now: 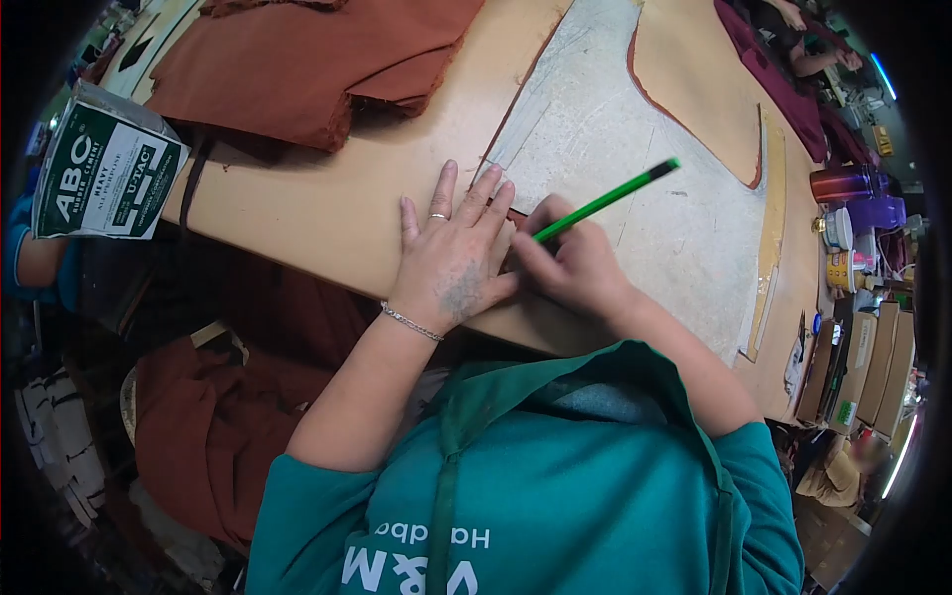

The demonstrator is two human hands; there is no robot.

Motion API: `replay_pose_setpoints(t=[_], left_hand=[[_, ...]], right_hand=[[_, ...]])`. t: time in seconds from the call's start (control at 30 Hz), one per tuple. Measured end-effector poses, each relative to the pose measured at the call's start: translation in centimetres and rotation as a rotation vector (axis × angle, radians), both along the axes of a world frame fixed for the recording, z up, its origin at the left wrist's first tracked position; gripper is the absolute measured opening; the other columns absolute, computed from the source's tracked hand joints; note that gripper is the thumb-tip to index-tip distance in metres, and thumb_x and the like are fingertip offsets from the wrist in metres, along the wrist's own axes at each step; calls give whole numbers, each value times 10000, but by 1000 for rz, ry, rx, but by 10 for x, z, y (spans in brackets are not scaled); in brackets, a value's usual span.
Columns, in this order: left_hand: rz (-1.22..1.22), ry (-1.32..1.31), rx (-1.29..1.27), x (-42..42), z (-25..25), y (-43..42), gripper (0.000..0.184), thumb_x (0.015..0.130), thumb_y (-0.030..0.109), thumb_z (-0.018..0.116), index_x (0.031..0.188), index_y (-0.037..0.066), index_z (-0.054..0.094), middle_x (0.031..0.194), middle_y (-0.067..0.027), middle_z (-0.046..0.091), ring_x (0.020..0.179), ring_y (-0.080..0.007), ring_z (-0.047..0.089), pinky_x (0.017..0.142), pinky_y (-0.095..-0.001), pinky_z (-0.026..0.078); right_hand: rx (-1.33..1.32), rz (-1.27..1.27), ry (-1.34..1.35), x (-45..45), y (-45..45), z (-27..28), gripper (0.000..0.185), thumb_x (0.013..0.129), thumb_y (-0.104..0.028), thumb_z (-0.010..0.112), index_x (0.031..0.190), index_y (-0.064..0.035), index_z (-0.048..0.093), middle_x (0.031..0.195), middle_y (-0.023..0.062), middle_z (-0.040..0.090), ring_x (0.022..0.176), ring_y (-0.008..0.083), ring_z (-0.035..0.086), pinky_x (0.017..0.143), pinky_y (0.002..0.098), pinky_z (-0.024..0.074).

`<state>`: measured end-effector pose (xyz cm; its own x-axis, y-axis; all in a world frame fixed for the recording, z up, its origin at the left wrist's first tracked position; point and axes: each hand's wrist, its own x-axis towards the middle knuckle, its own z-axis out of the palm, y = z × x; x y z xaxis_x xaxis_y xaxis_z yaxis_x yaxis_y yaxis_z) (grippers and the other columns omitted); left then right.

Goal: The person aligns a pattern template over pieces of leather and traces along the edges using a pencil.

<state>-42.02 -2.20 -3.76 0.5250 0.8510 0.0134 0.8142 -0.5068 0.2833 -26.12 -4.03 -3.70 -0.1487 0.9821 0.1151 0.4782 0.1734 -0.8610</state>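
My right hand point(575, 256) is closed around a green pencil point(610, 201), whose dark end points up and to the right. Its tip is hidden by my fingers. Under that hand lies a large grey pattern piece point(684, 238) with a curved cutout and faint lines drawn on it. Rust-coloured fabric edges show along the pattern's border. My left hand point(456, 238) lies flat with fingers spread, wearing a ring and a bracelet. Its fingertips reach the pattern's left edge, close beside my right hand.
Folded rust-brown fabric point(297, 69) lies at the table's upper left, near a green-and-white rubber cement can point(111, 169). More brown fabric point(198, 426) hangs below the table edge. Right: a purple container point(878, 212), cardboard boxes point(883, 367). Other people are at the upper right and lower right.
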Motion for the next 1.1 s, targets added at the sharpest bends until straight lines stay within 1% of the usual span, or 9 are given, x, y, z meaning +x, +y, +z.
replay_pose_setpoints(t=[0.07, 0.17, 0.27, 0.3, 0.53, 0.63, 0.73, 0.93, 1.1], left_hand=[[3, -37, 13, 0, -2, -1, 801, 638, 514, 640, 1293, 130, 387, 1398, -37, 262, 1308, -329, 172, 934, -656, 207], [16, -45, 5, 1, -2, -2, 842, 616, 535, 649, 1308, 146, 367, 1410, -17, 245, 1314, -307, 162, 938, -657, 186], [17, -11, -1, 0, -3, -1, 867, 608, 554, 649, 1316, 149, 356, 1416, -5, 236, 1318, -294, 155, 941, -658, 172], [15, 3, 2, 0, -3, 0, 868, 609, 557, 648, 1316, 148, 356, 1416, -4, 236, 1318, -293, 155, 941, -657, 170], [30, -25, -18, 0, -2, -2, 867, 615, 576, 634, 1317, 148, 357, 1416, -4, 239, 1318, -294, 156, 951, -650, 158], [25, -7, -17, 1, -1, 0, 872, 614, 584, 629, 1319, 149, 356, 1415, -8, 241, 1318, -294, 155, 956, -645, 153], [24, -55, -9, 0, -2, -2, 851, 616, 561, 638, 1306, 139, 373, 1411, -15, 248, 1315, -301, 162, 948, -649, 168], [14, -68, 24, 1, -3, -1, 822, 617, 530, 651, 1282, 115, 403, 1405, -26, 252, 1308, -317, 175, 932, -658, 198], [14, -54, 50, 1, -4, -2, 833, 619, 552, 640, 1285, 116, 395, 1404, -29, 254, 1306, -316, 178, 927, -661, 197]], right_hand=[[-87, -8, -103, 5, 4, 5, 192, 771, -188, 584, 768, -11, 508, 626, 187, 540, 611, 283, 582, 572, 351, 450], [-147, -174, 13, 18, 25, -2, 215, 764, -206, 593, 773, -9, 507, 639, 203, 548, 623, 295, 592, 571, 357, 453], [-226, -60, -78, 6, 11, 11, 218, 762, -207, 599, 773, -12, 503, 641, 199, 552, 608, 293, 582, 564, 358, 451], [-140, 32, -91, 3, 4, 10, 213, 763, -207, 599, 773, -18, 502, 628, 187, 550, 597, 274, 580, 565, 358, 452], [-240, -83, -56, 8, 19, 14, 205, 768, -188, 586, 755, -5, 494, 602, 170, 543, 573, 202, 572, 553, 319, 447], [-89, 68, -99, 5, 11, 7, 210, 767, -187, 591, 772, -4, 489, 606, 165, 535, 565, 204, 558, 538, 314, 442], [-198, -147, 132, 19, 33, -2, 206, 766, -178, 591, 774, -1, 487, 603, 169, 519, 555, 225, 546, 537, 320, 439], [-28, 22, -64, 14, 8, -2, 203, 759, -189, 614, 766, -21, 499, 595, 156, 507, 561, 212, 543, 536, 331, 433], [-170, -224, 345, 31, 27, 2, 203, 808, -156, 614, 765, -26, 464, 647, 48, 555, 581, 87, 540, 519, 228, 449]])
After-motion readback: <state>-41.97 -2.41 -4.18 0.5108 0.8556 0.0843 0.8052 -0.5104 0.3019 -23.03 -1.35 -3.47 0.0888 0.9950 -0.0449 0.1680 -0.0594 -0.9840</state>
